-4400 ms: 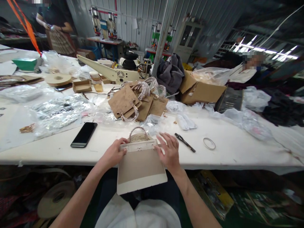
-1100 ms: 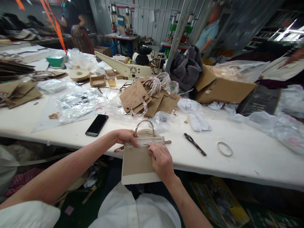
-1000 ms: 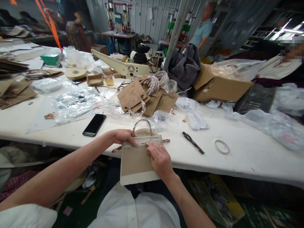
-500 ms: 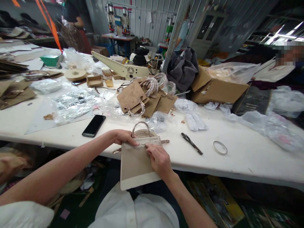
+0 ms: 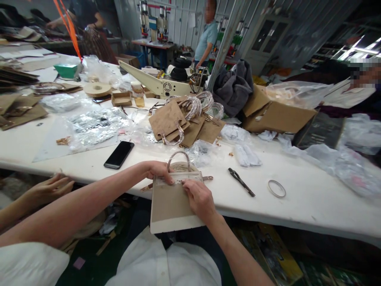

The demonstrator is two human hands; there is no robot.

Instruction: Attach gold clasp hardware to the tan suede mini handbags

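The bag panel [image 5: 171, 208] sits over the lap at the desk's [image 5: 312, 182] front edge, long axis running away from the body, arched handle [image 5: 179, 152] pointing toward the far side. It is flat and taupe, pale-banded at top and bottom. The left hand [image 5: 160, 171] pinches its upper left corner; the right hand's [image 5: 201, 198] bunched fingertips touch the top band, any pinch hidden.

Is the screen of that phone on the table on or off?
Off, it seems: the phone shows a plain black face, with nothing lit on it.
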